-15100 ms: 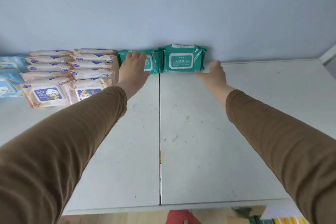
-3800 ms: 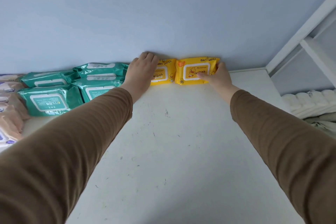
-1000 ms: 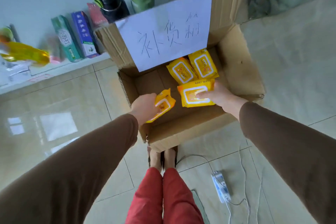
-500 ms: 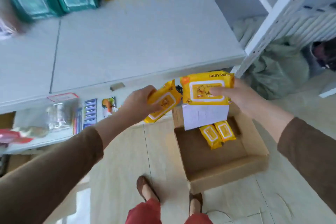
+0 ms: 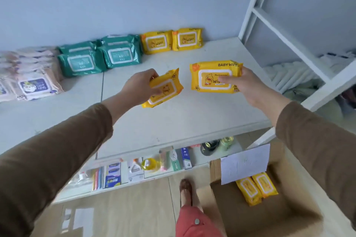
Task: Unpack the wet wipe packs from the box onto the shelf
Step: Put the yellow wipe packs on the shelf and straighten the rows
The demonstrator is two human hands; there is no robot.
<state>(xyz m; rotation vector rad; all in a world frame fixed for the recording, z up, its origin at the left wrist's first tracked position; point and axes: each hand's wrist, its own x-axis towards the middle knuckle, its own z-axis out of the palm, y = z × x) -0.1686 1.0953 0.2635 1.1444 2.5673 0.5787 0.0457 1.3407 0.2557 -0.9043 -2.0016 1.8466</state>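
Note:
My left hand grips a yellow wipe pack, tilted, above the white shelf. My right hand holds a second yellow baby wipes pack flat, facing up, over the shelf. Two more yellow packs lie against the back wall. Green packs lie to their left, and pink packs further left. The cardboard box stands on the floor at the lower right with two yellow packs inside.
A white shelf frame rises at the right, with folded white cloth behind it. A lower shelf holds small boxes, bottles and packets. A paper sheet is stuck on the box flap. My foot and red trouser leg are on the tiled floor.
Both hands have lifted the two yellow packs from above the box up over the shelf top. The view has tilted up toward the shelf.

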